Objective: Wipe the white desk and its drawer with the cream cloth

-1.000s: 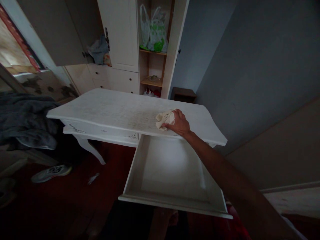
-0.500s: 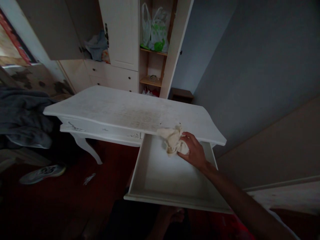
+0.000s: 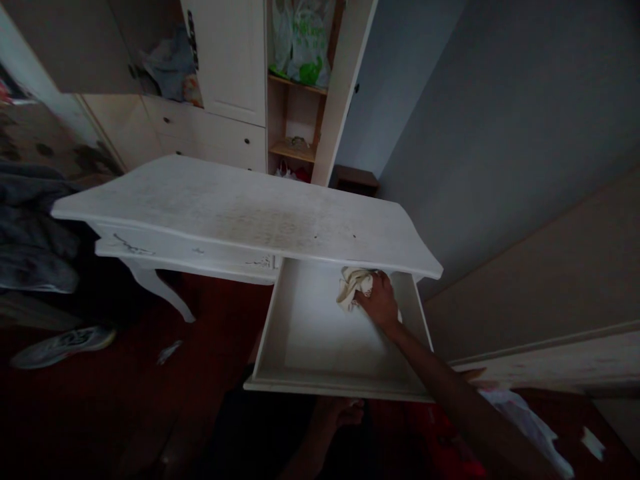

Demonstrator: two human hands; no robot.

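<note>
The tall cream wooden wardrobe (image 3: 230, 67) stands at the back, one door swung wide so its shelves and the white-and-green plastic bags (image 3: 300, 47) show. In front of it the white painted wooden desk (image 3: 200, 207) has a bare, scuffed top. Its shallow white drawer (image 3: 335, 387) is pulled well out toward you, which leaves nearly its whole floor open to a reach from above. Your right hand (image 3: 381, 303) is down inside, toward the far right corner and just under the desk's front edge. Its fingers are bunched tight around the crumpled cream cloth (image 3: 353, 285), and the wad seems to sit on the drawer floor. Your left hand (image 3: 345, 413) hangs low beneath the drawer front in the dark. You cannot tell there whether its fingers are curled or loose.
</note>
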